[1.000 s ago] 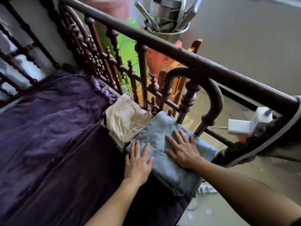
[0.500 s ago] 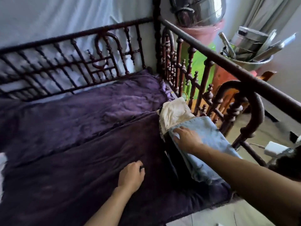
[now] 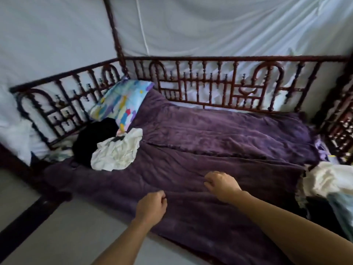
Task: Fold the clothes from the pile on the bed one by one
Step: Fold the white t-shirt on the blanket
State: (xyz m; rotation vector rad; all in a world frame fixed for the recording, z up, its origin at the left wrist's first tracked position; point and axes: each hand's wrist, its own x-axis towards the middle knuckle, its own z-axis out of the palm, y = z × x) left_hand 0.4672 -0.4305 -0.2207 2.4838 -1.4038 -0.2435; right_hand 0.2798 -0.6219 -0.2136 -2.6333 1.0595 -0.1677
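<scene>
At the bed's left end lies the pile: a crumpled white garment (image 3: 117, 152) in front of a black garment (image 3: 93, 139). At the right edge sit the folded clothes, a cream piece (image 3: 324, 177) with pale blue denim (image 3: 342, 209) below it. My left hand (image 3: 151, 206) hovers over the near edge of the purple bedspread (image 3: 219, 138), fingers curled, holding nothing. My right hand (image 3: 221, 185) is a little farther in, loosely closed too, resting near the bedspread. Both hands are well right of the pile.
A dark red carved wooden railing (image 3: 219, 83) rings the bed on the left, back and right. A colourful pillow (image 3: 122, 103) leans in the back left corner. White netting hangs behind the rails. Grey floor (image 3: 57, 236) lies in front.
My view swung left from the folded stack to the whole bed. Both hands came off the folded denim and now hover over the bedspread's middle.
</scene>
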